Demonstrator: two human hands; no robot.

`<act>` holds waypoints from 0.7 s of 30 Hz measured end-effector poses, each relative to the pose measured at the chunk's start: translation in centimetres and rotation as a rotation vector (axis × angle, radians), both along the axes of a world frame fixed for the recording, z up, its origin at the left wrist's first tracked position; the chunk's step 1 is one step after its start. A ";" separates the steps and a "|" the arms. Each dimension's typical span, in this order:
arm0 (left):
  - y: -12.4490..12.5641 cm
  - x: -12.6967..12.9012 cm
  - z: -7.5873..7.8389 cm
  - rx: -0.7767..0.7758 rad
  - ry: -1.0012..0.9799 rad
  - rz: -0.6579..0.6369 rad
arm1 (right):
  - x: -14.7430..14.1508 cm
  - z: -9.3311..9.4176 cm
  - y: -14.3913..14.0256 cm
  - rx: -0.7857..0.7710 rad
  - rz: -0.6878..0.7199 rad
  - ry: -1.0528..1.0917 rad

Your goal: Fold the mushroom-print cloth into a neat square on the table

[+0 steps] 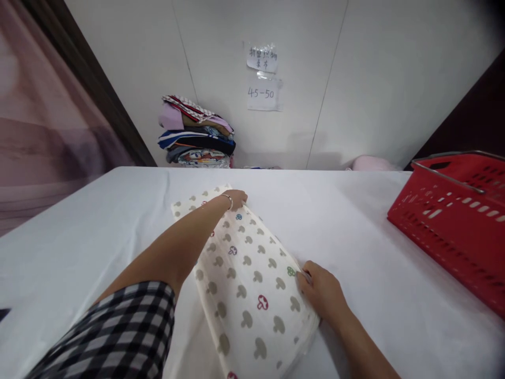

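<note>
Red basket (457, 231) right; fabric stack (197, 134) left of paper signs (263, 95).

Pale wall (363, 79) across bkgd, w/ 2 thin seams (183, 47). Taped approx. mid-wall: upper sign (262, 59), handwritten in Chinese chars., & lower sign (263, 96), reading 45-50. Pink curtain (43, 116) on L, blurry, next to dk. brown strip (92, 79); dk. panel (461, 121) far R. White-covered desk (355, 226) up front, slight wrinkles on L side. Fabric pile (197, 134) past its far edge, L of ctr. Soft light, w/ faint shadows (305, 143) low on wall.
</note>
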State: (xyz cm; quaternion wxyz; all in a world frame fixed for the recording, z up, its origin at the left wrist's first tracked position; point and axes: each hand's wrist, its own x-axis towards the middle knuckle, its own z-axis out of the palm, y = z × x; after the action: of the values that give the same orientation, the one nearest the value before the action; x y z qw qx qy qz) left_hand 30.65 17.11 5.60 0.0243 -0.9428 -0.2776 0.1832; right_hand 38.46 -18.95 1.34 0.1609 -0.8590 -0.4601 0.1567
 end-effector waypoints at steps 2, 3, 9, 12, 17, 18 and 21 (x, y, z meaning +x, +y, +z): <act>0.0 -0.5 -0.2 -0.002 -0.038 -0.006 | 0.0 0.0 0.0 -0.004 -0.003 0.002; 0.1 -0.6 -0.3 -0.004 -0.054 -0.010 | 0.0 0.0 0.0 -0.005 -0.004 0.002; 0.1 -0.6 -1.3 -0.018 -0.091 -0.031 | 0.1 0.0 0.0 -0.001 -0.009 0.014; 0.3 -0.4 -1.9 -0.019 -0.092 -0.019 | 0.0 -0.1 0.0 0.003 -0.016 0.009; 1.5 -0.4 -1.9 -0.018 -0.047 -0.010 | -0.1 0.1 -0.1 -0.005 -0.015 0.010; 1.8 -0.4 -1.9 -0.015 -0.042 -0.007 | -0.1 0.2 -0.1 -0.003 -0.014 0.011; 2.6 -0.3 -1.7 -0.006 -0.037 0.001 | -0.1 0.1 -0.1 0.000 -0.014 0.025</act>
State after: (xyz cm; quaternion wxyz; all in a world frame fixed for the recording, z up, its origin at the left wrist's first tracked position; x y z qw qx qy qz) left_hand 30.39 19.69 3.90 0.0159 -0.9459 -0.2780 0.1664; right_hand 38.37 -19.05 1.48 0.1676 -0.8602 -0.4519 0.1662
